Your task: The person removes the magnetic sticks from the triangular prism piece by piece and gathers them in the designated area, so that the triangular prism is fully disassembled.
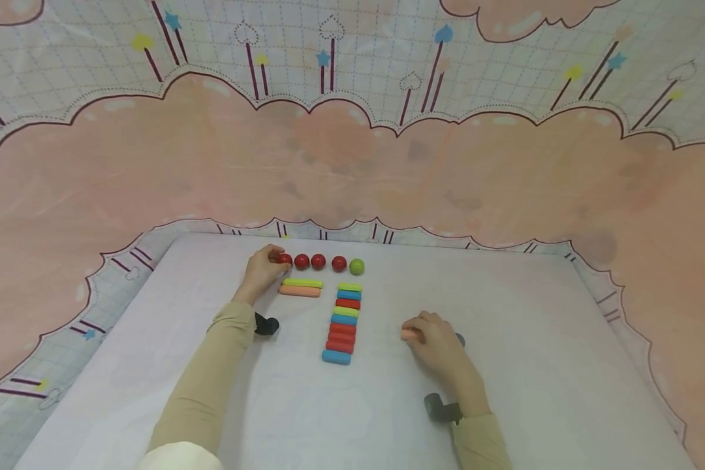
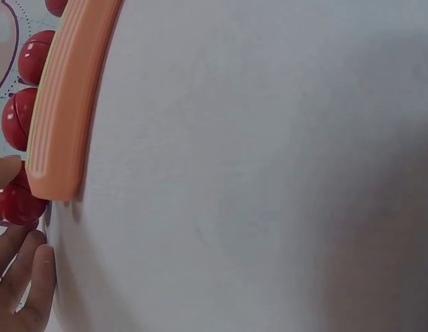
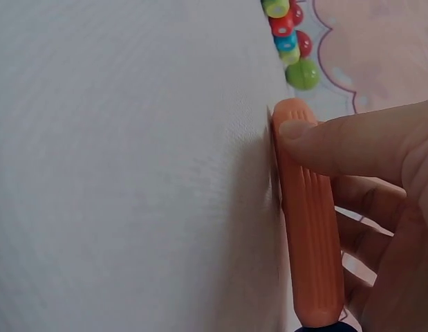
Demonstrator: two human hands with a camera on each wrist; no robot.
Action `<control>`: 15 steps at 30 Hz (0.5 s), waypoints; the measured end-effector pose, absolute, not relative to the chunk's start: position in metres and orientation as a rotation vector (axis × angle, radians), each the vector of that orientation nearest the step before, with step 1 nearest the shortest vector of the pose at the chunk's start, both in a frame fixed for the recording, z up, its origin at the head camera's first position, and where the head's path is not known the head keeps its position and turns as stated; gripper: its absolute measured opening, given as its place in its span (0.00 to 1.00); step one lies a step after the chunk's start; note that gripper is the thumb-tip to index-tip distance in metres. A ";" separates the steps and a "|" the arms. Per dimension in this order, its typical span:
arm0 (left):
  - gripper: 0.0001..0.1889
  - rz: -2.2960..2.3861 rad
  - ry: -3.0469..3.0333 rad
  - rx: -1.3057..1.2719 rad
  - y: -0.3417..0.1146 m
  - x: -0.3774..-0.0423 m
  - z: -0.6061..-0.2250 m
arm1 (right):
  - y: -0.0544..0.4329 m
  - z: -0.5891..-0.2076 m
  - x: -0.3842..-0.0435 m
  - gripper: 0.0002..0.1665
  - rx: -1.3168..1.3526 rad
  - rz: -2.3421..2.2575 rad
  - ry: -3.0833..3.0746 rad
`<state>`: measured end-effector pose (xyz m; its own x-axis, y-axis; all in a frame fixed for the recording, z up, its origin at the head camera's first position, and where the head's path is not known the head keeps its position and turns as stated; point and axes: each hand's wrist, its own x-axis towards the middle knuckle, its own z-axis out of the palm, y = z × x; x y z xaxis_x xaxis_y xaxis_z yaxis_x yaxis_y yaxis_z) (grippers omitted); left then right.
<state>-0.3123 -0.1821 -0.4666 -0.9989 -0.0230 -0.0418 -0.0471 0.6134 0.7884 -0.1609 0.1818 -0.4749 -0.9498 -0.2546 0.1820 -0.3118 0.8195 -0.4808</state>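
Note:
In the head view, my left hand [image 1: 264,266] pinches the leftmost red ball [image 1: 285,259] between thumb and fingers, at the end of a row of glossy balls. The left wrist view shows the same red ball [image 2: 20,204] beside an orange ribbed stick [image 2: 68,104] lying on the table. My right hand [image 1: 437,339] holds another orange ribbed stick [image 3: 309,221], thumb pressed along its near end and fingers behind it, low over the white table. A dark blue thing [image 3: 328,328] shows past the far end of that stick, mostly hidden.
More red balls [image 1: 318,262] and a green ball [image 1: 357,266] continue the row. Below it lie a yellow-green stick [image 1: 302,283] and an orange stick [image 1: 299,292], side by side. Several short red, blue and yellow-green sticks [image 1: 342,337] form a column mid-table.

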 end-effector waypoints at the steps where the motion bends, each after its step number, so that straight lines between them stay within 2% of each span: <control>1: 0.24 1.373 2.790 -0.062 -0.183 -0.313 -0.467 | 0.182 -0.474 -0.161 0.11 0.444 0.798 -2.902; 7: 0.25 1.409 2.749 -0.095 -0.187 -0.312 -0.465 | 0.181 -0.474 -0.160 0.10 0.431 0.806 -2.941; 15: 0.24 1.525 2.807 -0.116 -0.187 -0.300 -0.446 | 0.187 -0.475 -0.161 0.15 0.436 0.778 -2.870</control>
